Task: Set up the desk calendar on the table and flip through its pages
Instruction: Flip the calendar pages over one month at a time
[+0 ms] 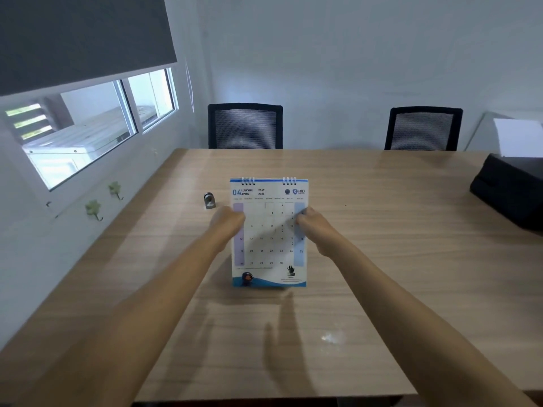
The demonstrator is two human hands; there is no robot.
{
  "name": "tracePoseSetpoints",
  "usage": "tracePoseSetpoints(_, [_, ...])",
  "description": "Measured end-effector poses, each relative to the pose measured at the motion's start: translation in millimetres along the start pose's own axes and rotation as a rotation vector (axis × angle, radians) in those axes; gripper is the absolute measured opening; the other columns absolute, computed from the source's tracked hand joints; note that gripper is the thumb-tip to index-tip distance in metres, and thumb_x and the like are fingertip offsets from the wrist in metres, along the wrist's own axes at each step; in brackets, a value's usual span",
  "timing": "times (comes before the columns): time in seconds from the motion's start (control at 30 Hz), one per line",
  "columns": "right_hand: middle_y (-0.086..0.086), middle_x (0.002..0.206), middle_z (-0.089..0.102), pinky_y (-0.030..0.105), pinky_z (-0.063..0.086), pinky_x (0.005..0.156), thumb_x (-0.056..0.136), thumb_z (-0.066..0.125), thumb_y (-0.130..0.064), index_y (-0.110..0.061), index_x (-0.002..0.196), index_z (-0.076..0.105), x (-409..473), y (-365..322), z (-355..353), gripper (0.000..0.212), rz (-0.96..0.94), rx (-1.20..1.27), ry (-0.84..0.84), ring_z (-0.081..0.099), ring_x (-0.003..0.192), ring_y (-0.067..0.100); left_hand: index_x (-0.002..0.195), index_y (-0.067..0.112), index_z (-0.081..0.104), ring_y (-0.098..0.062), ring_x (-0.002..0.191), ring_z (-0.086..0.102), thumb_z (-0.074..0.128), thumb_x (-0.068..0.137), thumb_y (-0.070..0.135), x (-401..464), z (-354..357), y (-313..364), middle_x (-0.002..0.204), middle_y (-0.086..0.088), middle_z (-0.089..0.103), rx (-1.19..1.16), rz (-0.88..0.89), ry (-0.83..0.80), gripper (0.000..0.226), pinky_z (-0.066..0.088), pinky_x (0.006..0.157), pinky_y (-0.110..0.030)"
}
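My left hand (pixel 227 220) and right hand (pixel 311 223) pinch the side edges of the spiral-bound paper desk calendar (pixel 269 233). It stands upright mid-table on the smooth wood-grain table (pixel 382 259), April page facing me.

The desk calendar (pixel 269 233) stands upright at the centre of the frame, its lower edge on the wooden counter (pixel 382 230). It is white, tall and narrow, bound along the top by two sets of wire rings. The page facing the camera reads 04 April, with a date grid, lilac and blue side columns, and a blue wave at the bottom.
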State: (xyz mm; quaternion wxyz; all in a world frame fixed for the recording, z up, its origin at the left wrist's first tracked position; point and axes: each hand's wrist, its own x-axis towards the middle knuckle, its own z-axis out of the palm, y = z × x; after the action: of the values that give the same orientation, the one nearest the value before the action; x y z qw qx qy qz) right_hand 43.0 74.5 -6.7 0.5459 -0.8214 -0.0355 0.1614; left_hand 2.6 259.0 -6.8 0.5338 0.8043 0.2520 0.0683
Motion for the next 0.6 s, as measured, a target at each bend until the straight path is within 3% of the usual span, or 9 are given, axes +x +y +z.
tracePoseSetpoints(0.07, [0.017, 0.114, 0.060, 0.044, 0.049, 0.092, 0.094, 0.043, -0.015, 0.000, 0.117, 0.053, -5, -1, -7, 0.030, -0.033, -0.048, 0.112, 0.058, 0.102, 0.027, 0.070, 0.012, 0.050, -0.020, 0.064, 0.049, 0.048, 0.081, 0.010, -1, -7, 2, 0.075, -0.005, 0.055, 0.066, 0.013, 0.087, 0.011, 0.035, 0.056, -0.026])
tracePoseSetpoints(0.17, [0.015, 0.099, 0.066, 0.028, 0.050, 0.068, 0.091, 0.056, -0.011, -0.003, 0.098, 0.062, -9, -6, -23, 0.013, -0.040, 0.027, 0.157, 0.058, 0.076, 0.019, 0.064, 0.013, 0.050, -0.022, 0.059, 0.047, 0.057, 0.073, 0.010, 0, -21, 4, 0.066, -0.004, 0.052, 0.020, 0.022, 0.176, 0.012, 0.039, 0.055, -0.025])
tracePoseSetpoints(0.23, [0.009, 0.077, 0.062, 0.022, 0.047, 0.050, 0.091, 0.058, -0.007, -0.008, 0.075, 0.058, -9, -11, -33, 0.016, 0.027, 0.170, 0.080, 0.057, 0.057, 0.014, 0.069, 0.010, 0.057, -0.020, 0.056, 0.048, 0.062, 0.074, 0.004, 2, -31, 5, 0.071, -0.008, 0.056, -0.149, -0.049, 0.110, 0.010, 0.042, 0.052, -0.021])
tracePoseSetpoints(0.3, [0.002, 0.060, 0.054, 0.017, 0.040, 0.035, 0.092, 0.056, -0.008, -0.010, 0.068, 0.052, -10, -17, -42, 0.025, 0.101, 0.327, -0.005, 0.050, 0.036, 0.009, 0.079, 0.005, 0.061, -0.018, 0.056, 0.054, 0.065, 0.078, 0.001, 2, -40, 8, 0.080, -0.013, 0.060, -0.322, -0.133, -0.024, 0.006, 0.048, 0.050, -0.019])
tracePoseSetpoints(0.37, [-0.003, 0.046, 0.044, 0.013, 0.030, 0.029, 0.095, 0.051, -0.013, -0.011, 0.063, 0.045, -8, -22, -49, 0.033, 0.131, 0.448, -0.109, 0.036, 0.026, 0.006, 0.089, 0.001, 0.061, -0.015, 0.046, 0.062, 0.062, 0.085, 0.006, 0, -45, 15, 0.075, -0.012, 0.065, -0.429, -0.163, -0.118, 0.007, 0.049, 0.042, -0.017])
tracePoseSetpoints(0.43, [-0.004, 0.038, 0.045, 0.013, 0.031, 0.034, 0.097, 0.046, -0.018, -0.011, 0.061, 0.046, -6, -29, -50, 0.036, 0.104, 0.538, -0.153, 0.038, 0.030, 0.008, 0.084, 0.000, 0.059, -0.011, 0.035, 0.060, 0.055, 0.092, 0.013, -8, -49, 26, 0.055, -0.005, 0.067, -0.514, -0.122, -0.170, 0.016, 0.045, 0.035, -0.015])
tracePoseSetpoints(0.47, [-0.002, 0.039, 0.049, 0.014, 0.035, 0.038, 0.096, 0.046, -0.016, -0.011, 0.064, 0.051, -6, -33, -49, 0.033, 0.072, 0.621, -0.134, 0.043, 0.034, 0.010, 0.083, 0.004, 0.060, -0.007, 0.039, 0.063, 0.053, 0.094, 0.019, -5, -50, 29, 0.054, 0.002, 0.069, -0.575, -0.061, -0.180, 0.021, 0.047, 0.037, -0.015])
tracePoseSetpoints(0.53, [0.001, 0.054, 0.063, 0.018, 0.049, 0.052, 0.096, 0.046, -0.013, -0.010, 0.078, 0.060, -4, -43, -44, 0.023, -0.022, 0.812, -0.101, 0.058, 0.050, 0.011, 0.098, 0.009, 0.064, 0.000, 0.063, 0.070, 0.049, 0.097, 0.030, 1, -53, 38, 0.076, 0.013, 0.075, -0.772, 0.035, -0.203, 0.025, 0.055, 0.057, -0.015])
tracePoseSetpoints(0.6, [0.001, 0.092, 0.071, 0.028, 0.052, 0.075, 0.100, 0.042, -0.020, -0.013, 0.100, 0.062, 1, -51, -39, 0.021, -0.126, 0.710, -0.088, 0.065, 0.087, 0.017, 0.116, 0.007, 0.060, -0.011, 0.086, 0.070, 0.048, 0.098, 0.021, 4, -49, 45, 0.098, 0.001, 0.072, -0.883, -0.012, -0.201, 0.026, 0.057, 0.076, -0.025])
